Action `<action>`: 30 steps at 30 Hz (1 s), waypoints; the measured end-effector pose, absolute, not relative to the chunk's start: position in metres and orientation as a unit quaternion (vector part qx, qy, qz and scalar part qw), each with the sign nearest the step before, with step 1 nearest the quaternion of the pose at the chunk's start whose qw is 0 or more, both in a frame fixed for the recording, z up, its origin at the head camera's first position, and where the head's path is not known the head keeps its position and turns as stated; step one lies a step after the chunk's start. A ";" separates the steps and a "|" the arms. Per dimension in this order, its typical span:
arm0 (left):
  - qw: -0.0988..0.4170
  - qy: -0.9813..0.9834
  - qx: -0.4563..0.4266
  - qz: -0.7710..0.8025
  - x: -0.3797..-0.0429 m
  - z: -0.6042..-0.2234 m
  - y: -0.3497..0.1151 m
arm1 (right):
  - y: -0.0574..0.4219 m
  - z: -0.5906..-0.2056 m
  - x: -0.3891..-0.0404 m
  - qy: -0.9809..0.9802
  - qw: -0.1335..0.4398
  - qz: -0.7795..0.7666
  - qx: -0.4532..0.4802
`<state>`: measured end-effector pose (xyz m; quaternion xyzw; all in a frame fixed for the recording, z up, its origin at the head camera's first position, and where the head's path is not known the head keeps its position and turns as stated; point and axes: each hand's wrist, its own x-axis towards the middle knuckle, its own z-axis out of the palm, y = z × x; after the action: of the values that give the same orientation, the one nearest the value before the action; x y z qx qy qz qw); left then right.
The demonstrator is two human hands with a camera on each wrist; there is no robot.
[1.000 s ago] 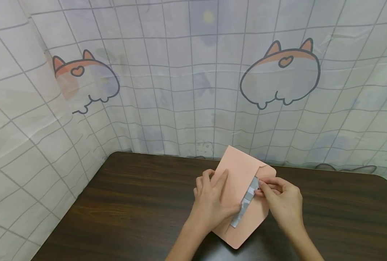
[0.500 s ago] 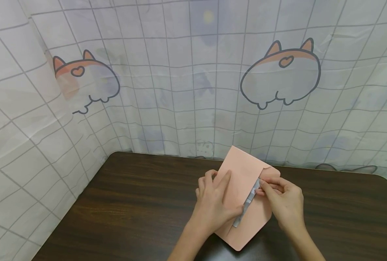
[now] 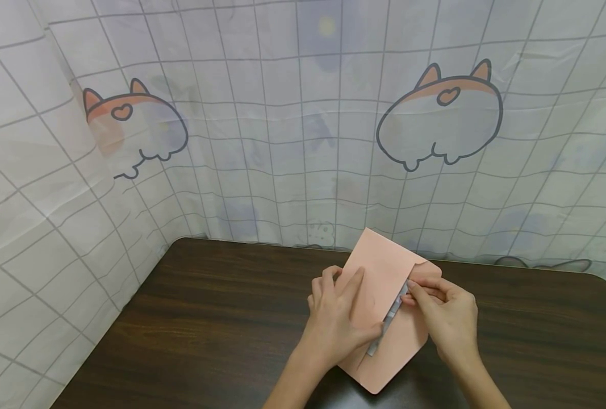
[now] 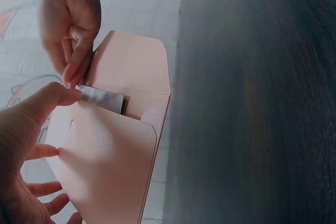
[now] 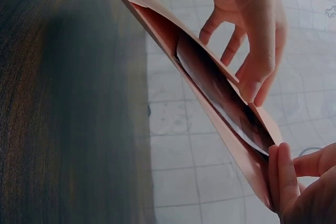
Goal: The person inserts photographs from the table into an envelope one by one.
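Observation:
A pink envelope (image 3: 379, 267) is held tilted above the dark wooden table (image 3: 205, 318), its flap open to the right. My left hand (image 3: 335, 324) grips its front panel, thumb at the mouth. My right hand (image 3: 446, 318) pinches a grey card (image 3: 387, 326) that sits mostly inside the envelope, only a narrow strip showing. The left wrist view shows the grey card (image 4: 102, 98) poking from the envelope (image 4: 110, 156) between the left hand's thumb (image 4: 47, 100) and the right hand's fingers (image 4: 71, 19). The right wrist view looks into the envelope (image 5: 220, 129) with the card (image 5: 220, 93) dark inside.
A white grid-patterned curtain (image 3: 282, 142) with cartoon animal prints hangs close behind and to the left of the table. The table's back edge (image 3: 262, 243) lies just beyond the envelope. Bare tabletop (image 3: 538, 329) stretches to the left and right of my hands.
The grey card has slid further into the envelope, so less of it shows. Both hands and the envelope have drifted slightly right.

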<state>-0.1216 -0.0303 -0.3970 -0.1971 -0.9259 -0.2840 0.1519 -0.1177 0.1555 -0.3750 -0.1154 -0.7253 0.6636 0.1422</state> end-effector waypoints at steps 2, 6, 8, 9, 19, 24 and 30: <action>0.152 -0.926 -0.197 -0.284 -0.122 -0.397 -0.031 | 0.155 -0.375 -0.118 -0.728 0.145 0.660 -0.115; 0.151 -0.927 -0.195 -0.282 -0.122 -0.397 -0.032 | 0.156 -0.377 -0.117 -0.750 0.149 0.636 -0.105; 0.150 -0.928 -0.193 -0.280 -0.123 -0.397 -0.032 | 0.157 -0.378 -0.116 -0.772 0.152 0.609 -0.100; 0.149 -0.929 -0.192 -0.278 -0.123 -0.397 -0.032 | 0.157 -0.379 -0.116 -0.784 0.155 0.593 -0.099; 0.116 -0.944 -0.176 -0.255 -0.130 -0.401 -0.032 | 0.158 -0.385 -0.118 -0.794 0.150 0.584 -0.078; 0.107 -0.947 -0.180 -0.244 -0.134 -0.404 -0.035 | 0.157 -0.390 -0.118 -0.776 0.127 0.614 -0.061; 0.087 -0.952 -0.189 -0.226 -0.137 -0.408 -0.037 | 0.159 -0.397 -0.117 -0.783 0.098 0.610 -0.070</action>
<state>-0.1370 -0.0366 -0.4081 -0.1889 -0.9517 -0.2257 0.0871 -0.1167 0.1589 -0.3967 -0.0704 -0.7833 0.6098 0.0981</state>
